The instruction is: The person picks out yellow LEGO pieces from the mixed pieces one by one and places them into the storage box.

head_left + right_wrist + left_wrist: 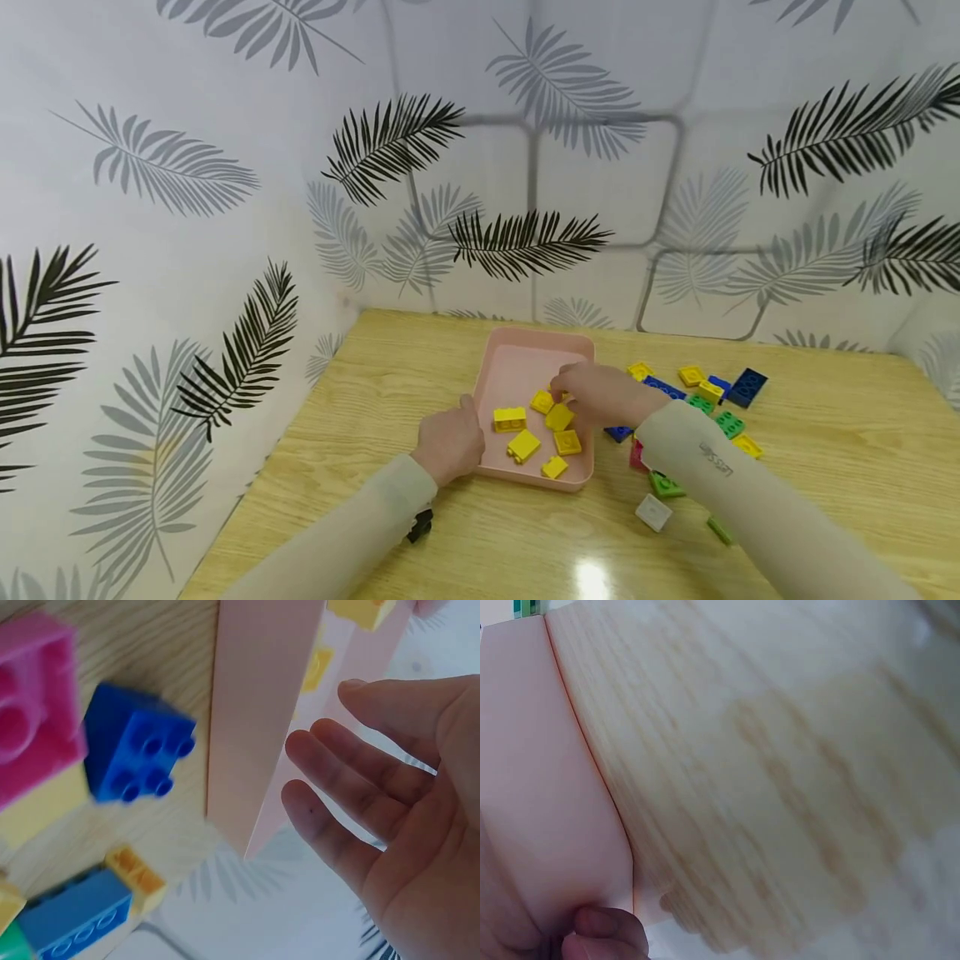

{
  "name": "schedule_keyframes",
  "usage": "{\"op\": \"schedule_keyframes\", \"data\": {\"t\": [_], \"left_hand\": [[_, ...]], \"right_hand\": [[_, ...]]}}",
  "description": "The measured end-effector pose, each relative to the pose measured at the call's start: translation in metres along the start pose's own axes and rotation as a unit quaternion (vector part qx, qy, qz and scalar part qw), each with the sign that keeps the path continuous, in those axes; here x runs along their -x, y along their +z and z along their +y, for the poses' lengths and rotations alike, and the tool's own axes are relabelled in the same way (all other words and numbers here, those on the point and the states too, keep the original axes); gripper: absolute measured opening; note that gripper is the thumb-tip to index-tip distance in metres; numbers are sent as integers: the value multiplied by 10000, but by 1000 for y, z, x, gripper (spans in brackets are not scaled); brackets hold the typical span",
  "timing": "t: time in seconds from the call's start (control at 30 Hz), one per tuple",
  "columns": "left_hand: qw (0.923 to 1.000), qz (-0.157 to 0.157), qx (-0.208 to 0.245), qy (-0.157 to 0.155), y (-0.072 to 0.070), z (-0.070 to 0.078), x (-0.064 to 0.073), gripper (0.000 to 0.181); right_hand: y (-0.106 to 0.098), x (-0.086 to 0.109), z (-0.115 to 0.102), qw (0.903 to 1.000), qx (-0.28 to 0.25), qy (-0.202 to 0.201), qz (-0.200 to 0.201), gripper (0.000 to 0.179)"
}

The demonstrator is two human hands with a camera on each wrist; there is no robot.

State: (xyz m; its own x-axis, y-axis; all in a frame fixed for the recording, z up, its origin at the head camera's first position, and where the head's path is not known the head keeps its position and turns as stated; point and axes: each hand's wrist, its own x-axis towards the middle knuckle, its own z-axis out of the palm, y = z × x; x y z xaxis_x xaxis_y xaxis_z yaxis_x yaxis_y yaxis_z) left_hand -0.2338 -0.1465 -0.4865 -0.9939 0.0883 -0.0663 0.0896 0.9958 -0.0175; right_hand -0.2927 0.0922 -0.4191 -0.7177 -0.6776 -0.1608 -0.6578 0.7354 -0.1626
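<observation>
A pink plastic tray [540, 336] stands on the table and holds several yellow toy bricks [510, 419]. My left hand [452, 442] grips the tray's left side near its front corner; in the left wrist view curled fingers [604, 930] show against the pink wall [551, 765]. Over the tray's right side reaches my right hand [596, 392], close to the yellow bricks. The right wrist view shows that hand's fingers [330, 832] loosely extended, with no brick between them. Part of the yellow pile is hidden behind it in the head view.
Right of the tray lie loose bricks: a dark blue one [747, 387], a green one [730, 425], a white one [654, 512] and several others. A blue brick [135, 746] and a pink brick [37, 705] sit close outside the tray's wall. A leaf-patterned covering [525, 167] rises behind the table.
</observation>
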Motion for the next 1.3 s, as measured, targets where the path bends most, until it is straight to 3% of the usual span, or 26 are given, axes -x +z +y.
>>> {"op": "schedule_keyframes", "data": {"t": [0.17,0.27,0.53,0.9,1.3], "left_hand": [[10000,4,-9,-18,0,0,-1,49],[10000,12,54,-37,-1,0,-1,47],[9998,-49,188,-107,-3,-1,-1,43],[9997,37,234,-66,-1,-3,0,48],[9996,72,258,-25,-2,0,0,46]], "right_hand": [[-4,20,14,9991,38,-140,392,13],[-4,30,23,9990,74,26,443,13],[0,50,41,9989,-65,402,224,11],[8,69,56,9979,-312,378,-415,21],[17,78,63,9983,-401,349,-240,24]]}}
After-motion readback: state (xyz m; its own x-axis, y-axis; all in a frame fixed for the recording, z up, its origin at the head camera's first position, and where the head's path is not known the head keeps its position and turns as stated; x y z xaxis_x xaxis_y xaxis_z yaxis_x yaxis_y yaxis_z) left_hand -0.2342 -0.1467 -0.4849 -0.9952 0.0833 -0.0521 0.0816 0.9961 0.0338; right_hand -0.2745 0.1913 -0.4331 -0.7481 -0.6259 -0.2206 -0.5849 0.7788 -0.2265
